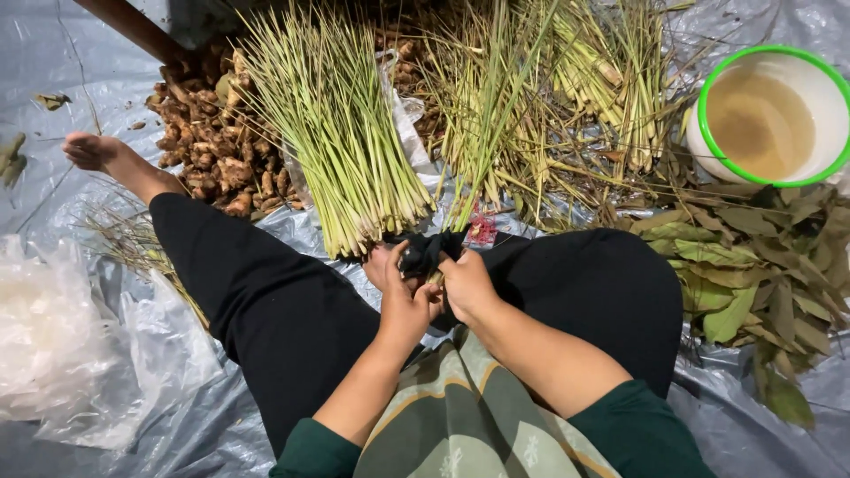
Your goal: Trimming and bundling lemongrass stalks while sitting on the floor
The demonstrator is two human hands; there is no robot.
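My left hand (pixel 403 301) and my right hand (pixel 465 283) meet in front of me over my lap, both closed around the base of a small bundle of lemongrass stalks (pixel 478 150). A piece of black plastic (pixel 423 250) is wrapped around the bundle's base between my fingers. The stalks fan away from me. Just left of them lies a larger, neat bundle of lemongrass (pixel 341 133), cut ends toward me.
A heap of brown ginger-like roots (pixel 212 146) sits far left, more lemongrass (pixel 611 80) at the back. A green-rimmed white basin (pixel 768 115) with murky water stands top right, dried leaves (pixel 753 265) below it. Clear plastic bags (pixel 62 345) lie left, my bare foot (pixel 93 150) beyond.
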